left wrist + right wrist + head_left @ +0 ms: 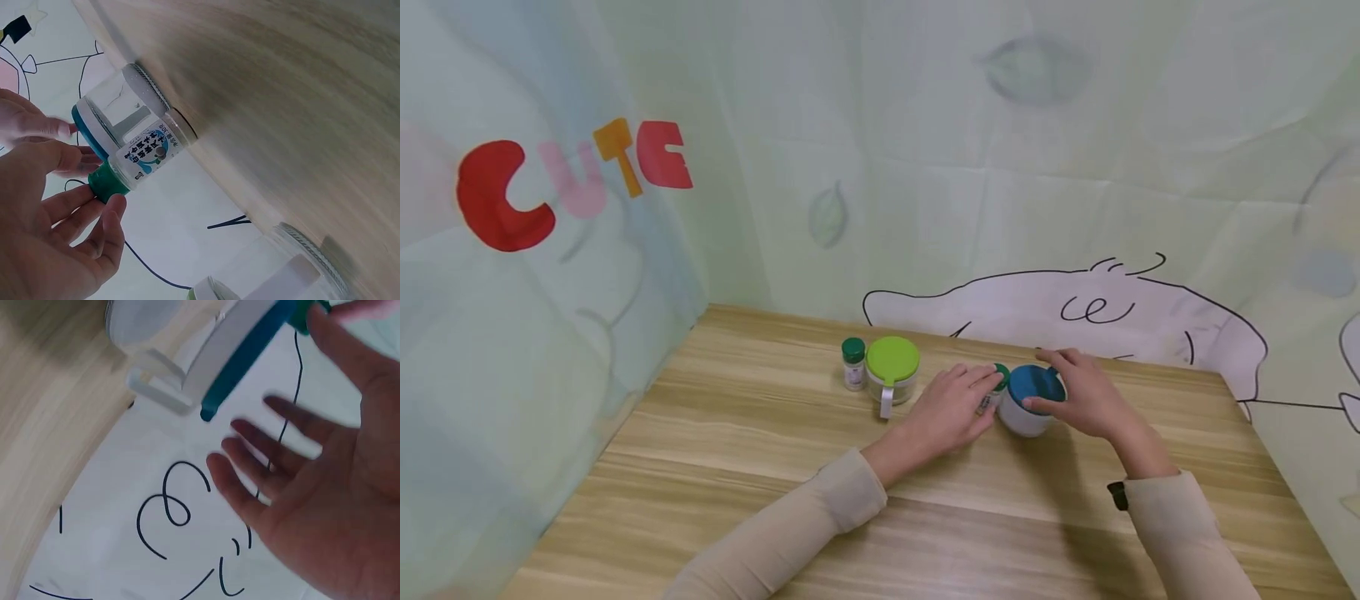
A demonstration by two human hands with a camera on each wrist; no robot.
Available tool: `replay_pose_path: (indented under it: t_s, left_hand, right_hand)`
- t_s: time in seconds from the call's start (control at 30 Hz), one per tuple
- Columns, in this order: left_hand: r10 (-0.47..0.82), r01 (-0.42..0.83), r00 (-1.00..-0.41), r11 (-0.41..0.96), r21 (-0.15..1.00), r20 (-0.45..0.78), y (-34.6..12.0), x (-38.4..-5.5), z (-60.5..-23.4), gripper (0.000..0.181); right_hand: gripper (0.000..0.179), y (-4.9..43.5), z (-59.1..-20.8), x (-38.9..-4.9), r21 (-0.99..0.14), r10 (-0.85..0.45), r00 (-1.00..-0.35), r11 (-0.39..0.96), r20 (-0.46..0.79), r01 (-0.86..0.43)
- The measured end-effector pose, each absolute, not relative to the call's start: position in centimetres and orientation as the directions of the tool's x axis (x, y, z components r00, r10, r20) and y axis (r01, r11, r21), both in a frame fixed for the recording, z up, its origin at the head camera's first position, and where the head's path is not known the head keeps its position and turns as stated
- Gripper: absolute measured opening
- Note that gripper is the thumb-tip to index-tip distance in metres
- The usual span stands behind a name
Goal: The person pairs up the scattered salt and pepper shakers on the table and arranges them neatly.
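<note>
My left hand (951,407) pinches the green cap of a small labelled spice bottle (153,150) with its fingers and thumb. The bottle stands upright on the table, right beside a clear jar with a blue lid (1036,382). Over that jar is my right hand (1090,396), its thumb and fingers spread across the lid. In the right wrist view, the fingers (281,456) are apart and relaxed, close to the lid's edge. A pale handle (159,384) sticks out from the jar's side.
To the left stand a jar with a bright green lid (892,358) and a front handle, and a second green-capped spice bottle (853,364) close beside it. The wood-grain table (760,433) meets printed cloth walls (775,167) at the back and sides.
</note>
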State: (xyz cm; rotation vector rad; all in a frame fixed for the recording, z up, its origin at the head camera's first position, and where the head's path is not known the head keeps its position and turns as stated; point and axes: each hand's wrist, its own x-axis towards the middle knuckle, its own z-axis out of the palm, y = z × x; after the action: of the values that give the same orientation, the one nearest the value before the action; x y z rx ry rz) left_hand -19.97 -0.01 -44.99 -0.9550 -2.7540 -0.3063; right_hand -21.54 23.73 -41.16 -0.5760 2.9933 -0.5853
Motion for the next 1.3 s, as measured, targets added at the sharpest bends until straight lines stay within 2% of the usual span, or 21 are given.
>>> replay_pose_path:
  t_s: [0.17, 0.63, 0.87, 1.3]
  left_hand:
    - [0.587, 0.627, -0.768, 0.770, 0.115, 0.257, -0.10, -19.93, -44.89, 0.051]
    - [0.588, 0.624, -0.774, 0.771, 0.126, 0.236, -0.10, -19.81, -44.68, 0.052]
    - [0.582, 0.617, -0.782, 0.775, 0.141, 0.221, -0.09, -19.77, -44.61, 0.052]
    - [0.593, 0.632, -0.772, 0.756, 0.170, 0.231, -0.24, -19.81, -44.64, 0.052]
  right_hand:
    - [0.078, 24.21, -40.92, -21.45, -0.384, -0.483, -0.875, 0.806, 0.012, -0.450]
    - [0.066, 24.33, -41.34, -21.50, -0.389, -0.519, -0.855, 0.791, -0.016, -0.472]
    - [0.067, 24.07, -41.06, -21.27, -0.379, -0.481, -0.875, 0.819, -0.045, -0.431]
    - [0.070, 23.58, -41.16, -21.14, -0.324, -0.411, -0.911, 0.865, -0.023, -0.382]
